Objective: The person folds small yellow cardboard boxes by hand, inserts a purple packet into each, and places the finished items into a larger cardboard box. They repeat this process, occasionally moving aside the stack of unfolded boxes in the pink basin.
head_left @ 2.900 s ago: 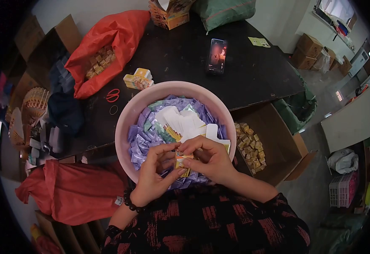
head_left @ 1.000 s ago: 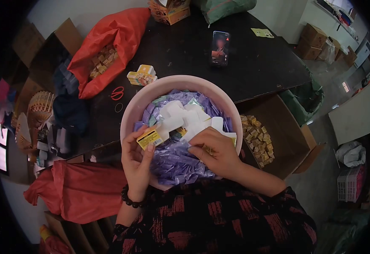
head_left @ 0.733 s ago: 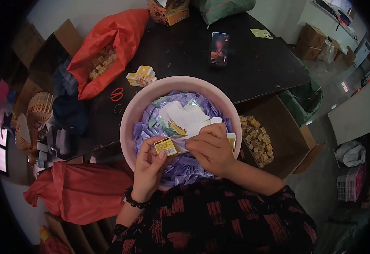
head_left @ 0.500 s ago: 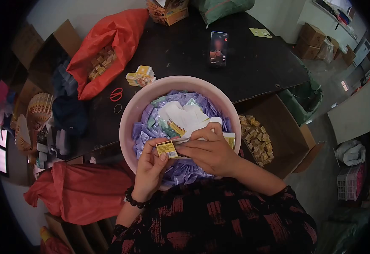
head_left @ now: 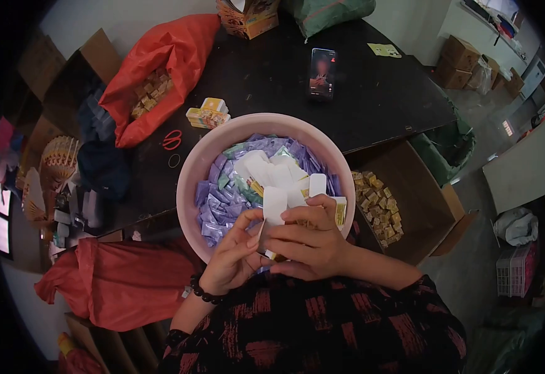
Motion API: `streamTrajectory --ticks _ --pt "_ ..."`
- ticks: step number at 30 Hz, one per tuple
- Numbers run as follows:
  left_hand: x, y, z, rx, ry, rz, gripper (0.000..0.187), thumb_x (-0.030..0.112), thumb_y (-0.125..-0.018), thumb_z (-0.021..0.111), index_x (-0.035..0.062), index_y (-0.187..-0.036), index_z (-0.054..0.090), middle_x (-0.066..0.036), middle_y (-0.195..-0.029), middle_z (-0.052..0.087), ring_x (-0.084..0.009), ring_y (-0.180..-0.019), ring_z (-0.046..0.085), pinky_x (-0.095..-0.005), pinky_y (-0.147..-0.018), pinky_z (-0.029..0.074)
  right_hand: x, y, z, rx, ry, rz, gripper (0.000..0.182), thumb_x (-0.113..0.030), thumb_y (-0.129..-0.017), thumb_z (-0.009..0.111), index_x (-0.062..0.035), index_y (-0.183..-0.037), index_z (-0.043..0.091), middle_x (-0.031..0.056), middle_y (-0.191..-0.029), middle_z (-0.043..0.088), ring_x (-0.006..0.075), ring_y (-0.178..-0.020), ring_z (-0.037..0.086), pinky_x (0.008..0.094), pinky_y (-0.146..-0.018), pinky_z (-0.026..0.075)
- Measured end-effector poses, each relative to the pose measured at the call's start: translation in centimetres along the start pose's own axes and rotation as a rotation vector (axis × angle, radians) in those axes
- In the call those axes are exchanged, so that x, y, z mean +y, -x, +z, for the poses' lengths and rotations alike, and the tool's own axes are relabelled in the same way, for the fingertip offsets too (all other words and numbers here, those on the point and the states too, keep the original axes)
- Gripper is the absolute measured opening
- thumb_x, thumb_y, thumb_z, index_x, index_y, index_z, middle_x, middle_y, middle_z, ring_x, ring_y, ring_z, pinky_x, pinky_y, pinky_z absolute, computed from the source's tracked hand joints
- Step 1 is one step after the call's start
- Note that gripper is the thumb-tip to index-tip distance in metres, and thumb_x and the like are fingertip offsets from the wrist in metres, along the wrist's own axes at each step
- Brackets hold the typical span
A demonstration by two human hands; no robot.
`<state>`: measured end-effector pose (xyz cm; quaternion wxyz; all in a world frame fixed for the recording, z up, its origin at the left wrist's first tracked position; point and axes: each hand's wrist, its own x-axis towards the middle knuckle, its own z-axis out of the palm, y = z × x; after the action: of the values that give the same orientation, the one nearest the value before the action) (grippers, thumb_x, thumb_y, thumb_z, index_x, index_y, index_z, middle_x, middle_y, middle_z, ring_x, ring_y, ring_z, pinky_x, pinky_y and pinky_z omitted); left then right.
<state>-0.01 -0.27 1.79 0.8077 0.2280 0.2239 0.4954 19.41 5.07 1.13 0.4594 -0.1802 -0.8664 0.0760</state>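
Observation:
Over a pink basin (head_left: 188, 174) full of purple sachets (head_left: 213, 206), both hands hold one small carton (head_left: 275, 206), its white flap upright. My left hand (head_left: 232, 255) grips its left side, fingers closed. My right hand (head_left: 313, 240) wraps round its right side and covers much of it. White and yellow flat cartons (head_left: 260, 168) lie on the sachets. Another carton with a white flap (head_left: 317, 184) shows just behind my right fingers; whether that hand holds it, I cannot tell.
A phone (head_left: 322, 73), red scissors (head_left: 171, 139) and small yellow packs (head_left: 208, 114) lie on the black table (head_left: 372, 93). A red bag (head_left: 179, 50) and a cardboard box (head_left: 422, 206) hold small boxes. Red sacks (head_left: 123, 280) stand at the lower left.
The carton in my hands has turned, so its white flap now stands up and its yellow printed end no longer faces the camera. Both hands have shifted slightly down.

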Motion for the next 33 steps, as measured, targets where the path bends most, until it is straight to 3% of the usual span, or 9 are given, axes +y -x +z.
streamTrajectory --ticks 5,7,13,18,20,22,29,31,33 --pt "-0.6 -0.4 -1.0 0.089 -0.045 0.011 0.041 -0.001 -0.090 0.049 0.0051 -0.130 0.038 -0.013 -0.126 0.051 -0.0237 -0.113 0.057 -0.0372 -0.092 0.052 -0.7 0.1 1.3 0.154 -0.130 0.200 0.024 -0.026 -0.073 0.079 -0.0150 -0.092 0.069 0.0040 -0.107 0.065 0.0216 -0.114 0.050 0.0404 -0.095 0.038" --pt "-0.7 -0.6 -0.9 0.123 -0.049 0.012 0.042 -0.004 -0.088 0.048 0.0043 -0.129 0.040 -0.013 -0.127 0.050 -0.0232 -0.112 0.057 -0.0374 -0.093 0.052 -0.1 0.2 1.6 0.059 -0.429 0.317 0.025 -0.015 -0.074 0.077 -0.0098 -0.097 0.067 0.0120 -0.112 0.065 0.0275 -0.120 0.051 0.0453 -0.102 0.039" --pt "-0.9 -0.7 0.2 0.154 -0.103 0.069 0.037 0.014 -0.097 0.053 0.0049 -0.131 0.041 -0.010 -0.130 0.050 -0.0201 -0.114 0.056 -0.0350 -0.092 0.051 1.1 1.4 2.5 0.013 -0.496 0.336 0.023 -0.006 -0.082 0.070 -0.0025 -0.100 0.057 0.0134 -0.117 0.061 0.0311 -0.114 0.058 0.0485 -0.102 0.042" --pt "-2.2 -0.7 -2.0 0.162 -0.354 0.181 0.055 0.034 -0.092 0.063 0.0049 -0.132 0.039 -0.008 -0.127 0.052 -0.0183 -0.115 0.054 -0.0329 -0.096 0.047 0.7 1.0 2.0 0.054 -0.625 0.322 0.025 -0.003 -0.084 0.068 -0.0018 -0.104 0.053 0.0146 -0.115 0.062 0.0300 -0.116 0.057 0.0451 -0.104 0.041" --pt "-2.5 -0.9 -2.5 0.142 -0.352 0.216 0.050 0.026 -0.092 0.064 0.0051 -0.130 0.041 -0.008 -0.127 0.051 -0.0156 -0.113 0.054 -0.0300 -0.094 0.047 0.4 0.9 2.2 0.019 -0.689 0.388 0.025 0.000 -0.084 0.067 -0.0022 -0.104 0.052 0.0153 -0.115 0.062 0.0303 -0.117 0.057 0.0439 -0.105 0.040" --pt "-2.5 -0.9 -2.5 0.122 -0.349 0.250 0.045 0.019 -0.091 0.065 0.0053 -0.128 0.042 -0.007 -0.126 0.051 -0.0130 -0.112 0.053 -0.0272 -0.092 0.047 -0.2 0.8 2.6 0.145 -1.148 0.652 0.022 0.004 -0.085 0.062 -0.0011 -0.105 0.056 0.0144 -0.114 0.062 0.0301 -0.118 0.056 0.0398 -0.103 0.042" --pt "-2.3 -0.8 -2.1 0.145 -0.497 0.283 0.042 0.018 -0.091 0.066 0.0050 -0.124 0.043 -0.007 -0.122 0.052 -0.0125 -0.110 0.053 -0.0266 -0.091 0.046 1.1 1.3 1.8 -0.003 -0.877 0.437 0.027 0.006 -0.085 0.062 -0.0002 -0.111 0.062 0.0136 -0.118 0.060 0.0286 -0.119 0.056 0.0402 -0.104 0.041" --pt "-2.2 -0.7 -1.8 0.153 -0.532 0.292 0.041 0.019 -0.092 0.065 0.0048 -0.124 0.043 -0.008 -0.122 0.053 -0.0124 -0.109 0.053 -0.0267 -0.091 0.047 1.2 1.4 1.7 -0.053 -0.504 0.225 0.027 -0.007 -0.085 0.068 -0.0009 -0.111 0.062 0.0146 -0.120 0.059 0.0260 -0.116 0.058 0.0439 -0.105 0.039" --pt "-2.3 -0.8 -1.4 0.151 -0.315 0.210 0.036 0.020 -0.095 0.060 0.0044 -0.123 0.043 -0.008 -0.119 0.054 -0.0122 -0.108 0.054 -0.0268 -0.091 0.047 0.5 0.9 1.5 -0.087 -0.409 0.204 0.031 -0.012 -0.083 0.070 -0.0004 -0.111 0.062 0.0147 -0.120 0.060 0.0259 -0.116 0.058 0.0463 -0.106 0.038"
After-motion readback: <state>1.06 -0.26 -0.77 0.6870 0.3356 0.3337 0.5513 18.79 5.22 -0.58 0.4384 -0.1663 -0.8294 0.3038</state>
